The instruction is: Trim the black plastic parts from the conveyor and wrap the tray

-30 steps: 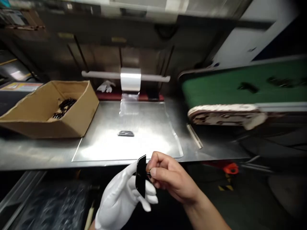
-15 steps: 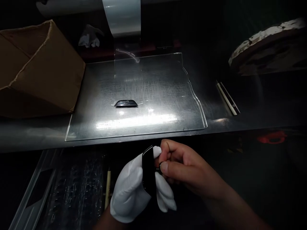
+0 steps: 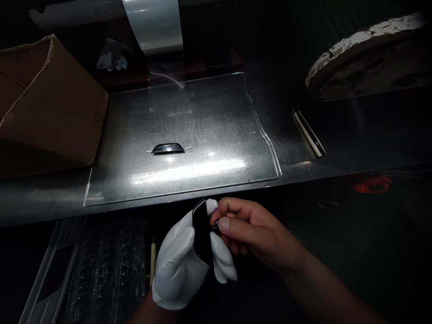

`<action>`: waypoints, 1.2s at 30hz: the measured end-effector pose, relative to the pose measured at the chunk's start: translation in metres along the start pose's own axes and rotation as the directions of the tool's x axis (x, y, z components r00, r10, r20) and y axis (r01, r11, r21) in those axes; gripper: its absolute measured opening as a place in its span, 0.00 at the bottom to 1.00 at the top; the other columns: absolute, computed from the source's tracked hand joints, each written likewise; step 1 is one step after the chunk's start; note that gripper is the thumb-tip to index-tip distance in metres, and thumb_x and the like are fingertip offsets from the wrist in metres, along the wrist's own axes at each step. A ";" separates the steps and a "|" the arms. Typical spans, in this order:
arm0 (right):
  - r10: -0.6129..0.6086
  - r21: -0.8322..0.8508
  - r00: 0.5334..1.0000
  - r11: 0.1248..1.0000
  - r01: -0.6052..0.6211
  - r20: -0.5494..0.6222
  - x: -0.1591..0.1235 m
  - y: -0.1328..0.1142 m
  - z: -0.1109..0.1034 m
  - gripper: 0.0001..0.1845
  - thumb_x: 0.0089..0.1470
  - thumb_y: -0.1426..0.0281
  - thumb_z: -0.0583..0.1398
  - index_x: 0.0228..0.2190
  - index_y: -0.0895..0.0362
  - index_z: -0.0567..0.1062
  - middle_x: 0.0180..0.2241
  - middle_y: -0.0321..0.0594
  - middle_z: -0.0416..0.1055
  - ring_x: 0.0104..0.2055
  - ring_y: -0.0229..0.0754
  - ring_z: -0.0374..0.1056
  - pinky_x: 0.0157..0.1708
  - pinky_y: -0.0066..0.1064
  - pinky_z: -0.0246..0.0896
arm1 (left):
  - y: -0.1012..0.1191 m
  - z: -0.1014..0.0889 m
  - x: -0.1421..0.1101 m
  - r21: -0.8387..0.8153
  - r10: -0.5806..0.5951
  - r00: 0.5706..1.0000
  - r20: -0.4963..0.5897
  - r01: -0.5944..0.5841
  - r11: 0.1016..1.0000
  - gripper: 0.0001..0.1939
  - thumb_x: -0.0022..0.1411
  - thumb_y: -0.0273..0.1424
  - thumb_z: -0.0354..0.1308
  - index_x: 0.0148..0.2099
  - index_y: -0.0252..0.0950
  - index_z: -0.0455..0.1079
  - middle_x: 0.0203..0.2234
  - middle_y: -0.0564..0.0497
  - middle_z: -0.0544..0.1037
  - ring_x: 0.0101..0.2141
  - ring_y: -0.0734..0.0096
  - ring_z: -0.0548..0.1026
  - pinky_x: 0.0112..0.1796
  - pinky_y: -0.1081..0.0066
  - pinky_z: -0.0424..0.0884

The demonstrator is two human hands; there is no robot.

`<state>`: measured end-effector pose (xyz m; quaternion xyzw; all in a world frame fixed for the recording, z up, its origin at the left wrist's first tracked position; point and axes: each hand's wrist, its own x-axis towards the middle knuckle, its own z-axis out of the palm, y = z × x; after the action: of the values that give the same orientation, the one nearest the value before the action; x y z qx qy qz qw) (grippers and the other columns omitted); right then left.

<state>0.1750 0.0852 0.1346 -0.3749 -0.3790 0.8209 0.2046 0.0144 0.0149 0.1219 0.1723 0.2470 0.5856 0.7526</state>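
Observation:
My left hand [image 3: 184, 265], in a white glove, is closed round a small glossy black plastic part [image 3: 201, 234], held on edge below the table's front edge. My bare right hand [image 3: 249, 231] pinches at the right side of the same part with thumb and forefinger. What the pinch holds is too small to make out. A second black part [image 3: 168, 148] lies flat on a clear plastic sheet [image 3: 236, 135] on the metal table [image 3: 43, 198], beyond both hands.
A brown cardboard box [image 3: 50, 108] stands at the left. A roll of clear film [image 3: 153, 24] hangs on a bar at the back, with a white glove [image 3: 111, 56] beside it. A thin stick [image 3: 308, 133] lies right of the sheet, near a conveyor's worn end [image 3: 361, 49].
The view has tipped down and darkened, so the box's inside and the green belt left the frame. Both hands keep hold of the black part and stay together below the table edge.

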 end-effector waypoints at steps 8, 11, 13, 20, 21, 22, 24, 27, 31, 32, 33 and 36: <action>-0.057 -0.008 0.998 0.998 0.058 0.035 -0.015 0.000 0.011 0.15 0.61 0.57 0.66 0.36 0.56 0.76 0.23 0.31 0.69 0.22 0.30 0.63 0.20 0.19 0.54 | 0.001 0.013 -0.019 0.021 0.059 0.998 -0.012 -0.059 0.998 0.24 0.76 0.35 0.46 0.66 0.33 0.71 0.27 0.45 0.84 0.24 0.67 0.82 0.25 0.76 0.72; -0.071 -0.007 0.996 0.997 0.071 0.055 -0.024 0.000 0.018 0.15 0.60 0.57 0.66 0.36 0.57 0.76 0.23 0.32 0.70 0.22 0.31 0.63 0.20 0.20 0.54 | 0.000 0.020 -0.029 0.068 0.089 0.996 -0.024 -0.087 0.994 0.23 0.76 0.35 0.46 0.65 0.33 0.72 0.25 0.45 0.84 0.23 0.66 0.82 0.24 0.76 0.72; -0.069 -0.004 0.996 0.998 0.069 0.062 -0.029 0.001 0.022 0.16 0.60 0.56 0.67 0.35 0.57 0.76 0.23 0.33 0.71 0.22 0.31 0.63 0.20 0.20 0.54 | -0.001 0.022 -0.036 0.092 0.108 0.994 -0.029 -0.105 0.990 0.23 0.76 0.36 0.47 0.65 0.34 0.72 0.24 0.46 0.83 0.21 0.67 0.81 0.24 0.76 0.72; -0.075 0.002 0.997 0.997 0.075 0.019 -0.034 0.012 0.034 0.14 0.61 0.62 0.66 0.31 0.58 0.73 0.21 0.30 0.68 0.20 0.29 0.58 0.20 0.20 0.53 | 0.007 0.011 -0.059 0.277 0.018 0.996 -0.082 0.006 0.961 0.32 0.75 0.48 0.46 0.70 0.34 0.65 0.30 0.42 0.84 0.29 0.59 0.83 0.31 0.65 0.77; -0.076 -0.009 0.997 0.997 0.076 0.015 -0.035 0.013 0.036 0.13 0.61 0.63 0.66 0.30 0.58 0.72 0.21 0.30 0.67 0.20 0.29 0.57 0.20 0.20 0.52 | 0.012 0.010 -0.062 0.388 0.012 0.991 -0.130 0.040 0.921 0.35 0.73 0.52 0.47 0.70 0.35 0.64 0.31 0.42 0.84 0.31 0.56 0.83 0.35 0.61 0.78; -0.077 -0.021 0.997 0.997 0.077 0.012 -0.035 0.013 0.038 0.12 0.61 0.64 0.65 0.30 0.58 0.72 0.21 0.30 0.67 0.20 0.29 0.57 0.20 0.20 0.52 | 0.017 0.009 -0.064 0.502 0.025 0.982 -0.189 0.075 0.862 0.36 0.71 0.54 0.49 0.71 0.37 0.65 0.34 0.41 0.85 0.34 0.54 0.83 0.38 0.58 0.79; -0.072 -0.048 0.997 0.996 0.072 0.002 -0.037 0.013 0.042 0.12 0.61 0.64 0.65 0.30 0.57 0.72 0.21 0.29 0.66 0.20 0.29 0.57 0.19 0.20 0.52 | 0.028 0.010 -0.065 0.679 0.091 0.950 -0.300 0.145 0.720 0.34 0.67 0.52 0.59 0.69 0.42 0.67 0.43 0.41 0.85 0.41 0.51 0.82 0.43 0.57 0.78; -0.048 -0.092 0.999 0.995 0.047 -0.011 -0.037 0.010 0.048 0.12 0.59 0.64 0.66 0.30 0.57 0.72 0.20 0.28 0.64 0.20 0.29 0.55 0.19 0.20 0.51 | 0.040 0.016 -0.060 0.792 0.210 0.903 -0.373 0.192 0.580 0.27 0.64 0.42 0.68 0.64 0.46 0.74 0.45 0.46 0.84 0.41 0.59 0.81 0.40 0.66 0.77; -0.048 -0.090 0.999 0.995 0.046 -0.016 -0.034 0.008 0.049 0.11 0.57 0.66 0.66 0.29 0.58 0.72 0.20 0.28 0.65 0.20 0.28 0.57 0.18 0.19 0.51 | 0.047 0.019 -0.050 0.820 0.530 0.768 -0.360 -0.011 0.572 0.13 0.71 0.39 0.60 0.51 0.40 0.80 0.32 0.52 0.83 0.32 0.68 0.80 0.37 0.69 0.77; -0.048 -0.076 0.999 0.996 0.047 -0.011 -0.031 0.008 0.048 0.10 0.58 0.66 0.65 0.29 0.58 0.72 0.20 0.29 0.66 0.20 0.28 0.57 0.18 0.19 0.52 | 0.048 0.017 -0.049 0.802 0.582 0.730 -0.357 -0.080 0.592 0.12 0.73 0.38 0.58 0.48 0.39 0.80 0.30 0.52 0.82 0.32 0.68 0.80 0.37 0.68 0.77; -0.042 -0.060 0.999 0.997 0.041 -0.004 -0.029 0.009 0.047 0.10 0.59 0.66 0.65 0.29 0.58 0.72 0.20 0.29 0.66 0.20 0.28 0.58 0.18 0.18 0.52 | 0.049 0.014 -0.048 0.779 0.609 0.706 -0.362 -0.129 0.613 0.11 0.73 0.38 0.58 0.45 0.38 0.79 0.28 0.53 0.80 0.30 0.67 0.79 0.37 0.66 0.77; -0.006 -0.023 1.000 1.000 0.006 0.022 -0.018 0.013 0.044 0.11 0.60 0.65 0.65 0.30 0.58 0.73 0.20 0.29 0.67 0.19 0.27 0.58 0.17 0.17 0.51 | 0.048 0.000 -0.048 0.721 0.580 0.702 -0.414 -0.136 0.680 0.11 0.73 0.36 0.57 0.41 0.38 0.76 0.23 0.55 0.75 0.27 0.68 0.77 0.33 0.66 0.75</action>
<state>0.1518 0.0456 0.1521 -0.3671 -0.3917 0.8199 0.1987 -0.0332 -0.0190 0.1563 0.2660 0.6200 0.6307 0.3835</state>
